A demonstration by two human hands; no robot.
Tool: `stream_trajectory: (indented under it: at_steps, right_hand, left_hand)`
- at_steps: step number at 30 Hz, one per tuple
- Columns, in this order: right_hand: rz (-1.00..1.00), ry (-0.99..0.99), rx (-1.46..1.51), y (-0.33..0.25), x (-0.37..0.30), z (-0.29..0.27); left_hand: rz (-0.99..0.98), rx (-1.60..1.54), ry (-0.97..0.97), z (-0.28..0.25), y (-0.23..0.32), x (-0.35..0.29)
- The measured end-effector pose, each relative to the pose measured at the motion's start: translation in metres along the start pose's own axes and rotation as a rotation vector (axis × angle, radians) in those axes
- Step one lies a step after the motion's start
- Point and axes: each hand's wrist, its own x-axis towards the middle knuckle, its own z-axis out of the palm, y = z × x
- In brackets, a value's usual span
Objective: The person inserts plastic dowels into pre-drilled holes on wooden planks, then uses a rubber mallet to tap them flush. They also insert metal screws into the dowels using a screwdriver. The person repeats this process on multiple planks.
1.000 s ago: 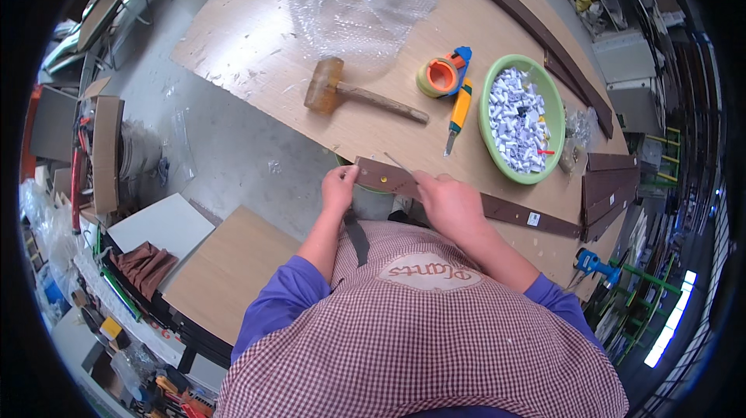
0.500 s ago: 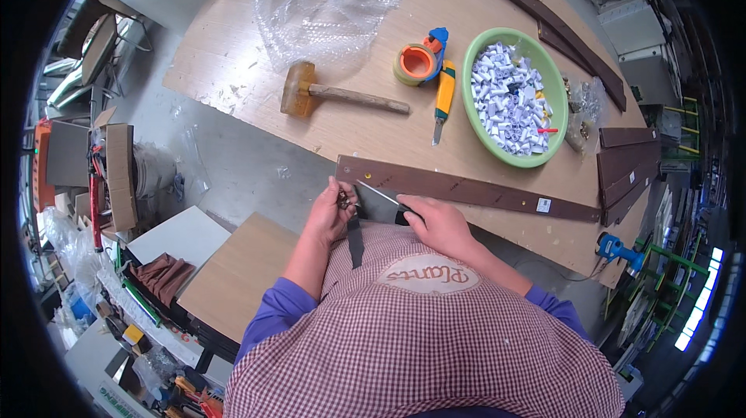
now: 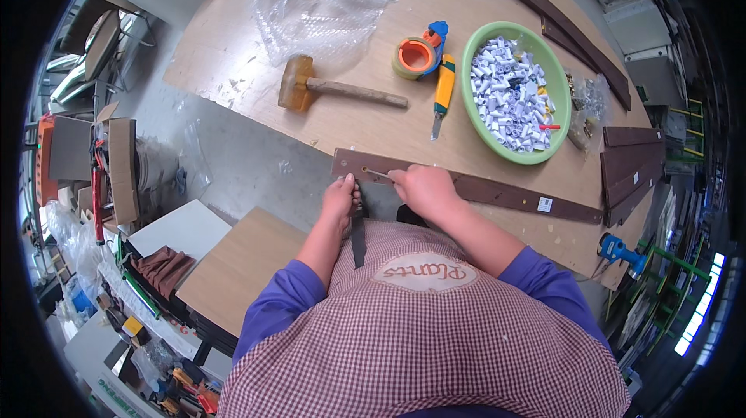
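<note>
A long dark brown board (image 3: 486,190) lies along the near edge of the table, with a brass-coloured ring or insert round a hole close to its left end. My right hand (image 3: 426,191) is closed on a screwdriver (image 3: 378,175); the thin metal shaft reaches left and its tip is at that insert. The handle is hidden by the fingers. My left hand (image 3: 339,199) is closed at the board's left end, its fingertips by the near edge, round small brass-coloured fittings that are now mostly hidden. Below it hangs a black strap (image 3: 358,241).
On the table are a mallet (image 3: 342,91), a tape dispenser (image 3: 416,57), a utility knife (image 3: 444,88), bubble wrap (image 3: 322,6) and a green basin (image 3: 471,107) of small white pieces. More brown boards (image 3: 625,158) and a blue power tool (image 3: 618,249) are at the right.
My right hand has moved up and left over the board, bringing the screwdriver tip to the insert. The left hand's fingers have closed further over the brass-coloured fittings.
</note>
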Motion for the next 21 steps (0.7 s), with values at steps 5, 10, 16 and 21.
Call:
stream_trajectory:
  at_steps: [5, 10, 16, 21]
  right_hand:
    - [-0.010, -0.086, 0.053, 0.015, 0.008, -0.020]
    - [0.040, 0.045, 0.145, 0.009, -0.019, -0.035]
    - [0.066, -0.025, 0.343, -0.009, -0.053, -0.037]
    - [0.070, 0.005, 0.352, -0.017, -0.058, -0.026]
  left_hand:
    - [0.024, 0.051, -0.012, -0.003, 0.004, -0.001]
    - [0.025, -0.259, -0.124, -0.010, 0.008, -0.029]
    - [-0.031, -0.480, -0.366, -0.021, 0.005, -0.044]
    - [-0.044, -0.625, -0.493, -0.026, -0.003, -0.034]
